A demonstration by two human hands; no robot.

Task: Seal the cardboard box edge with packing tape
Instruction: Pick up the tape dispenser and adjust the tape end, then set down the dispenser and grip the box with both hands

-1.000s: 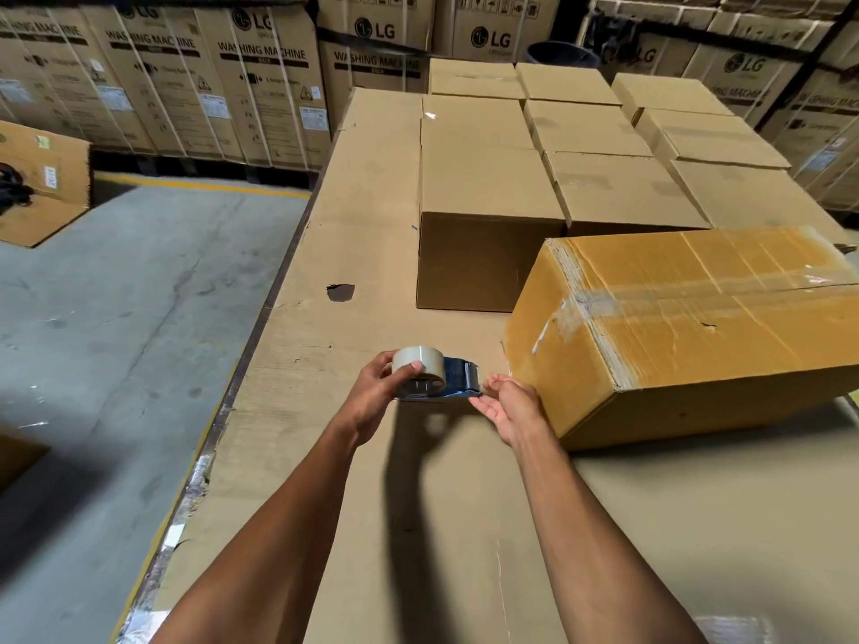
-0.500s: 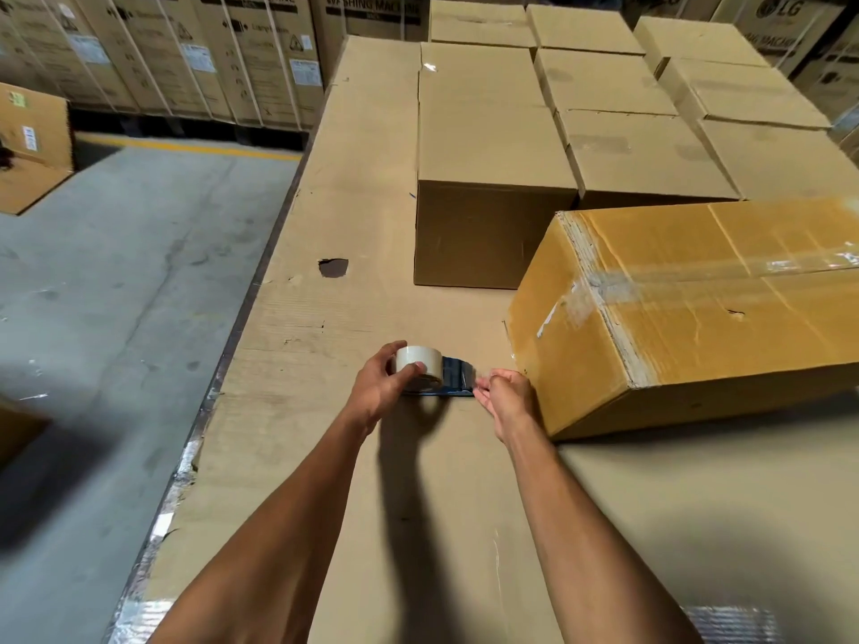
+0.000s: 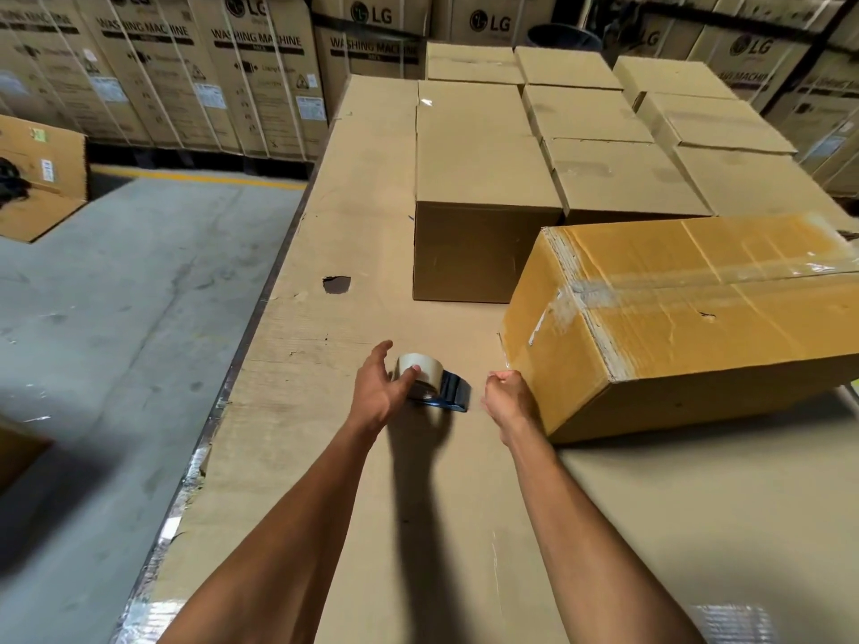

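A person readies packing tape beside a cardboard box (image 3: 688,318) on a cardboard-covered counter (image 3: 353,225).

The left hand (image 3: 379,388) holds the tape dispenser (image 3: 432,383). The right hand (image 3: 509,397), pinched closed, has drawn away from it toward the box's near end, probably pulling tape out.

Tape dispenser (image 3: 434,384) sits on the bench (image 3: 334,457), near its front-left. Left hand (image 3: 379,390) on its left side, right hand (image 3: 509,399) just right of it, against the near corner of the tilted box (image 3: 688,318). Stacked boxes (image 3: 483,178) behind. Floor (image 3: 116,318) left of the bench.
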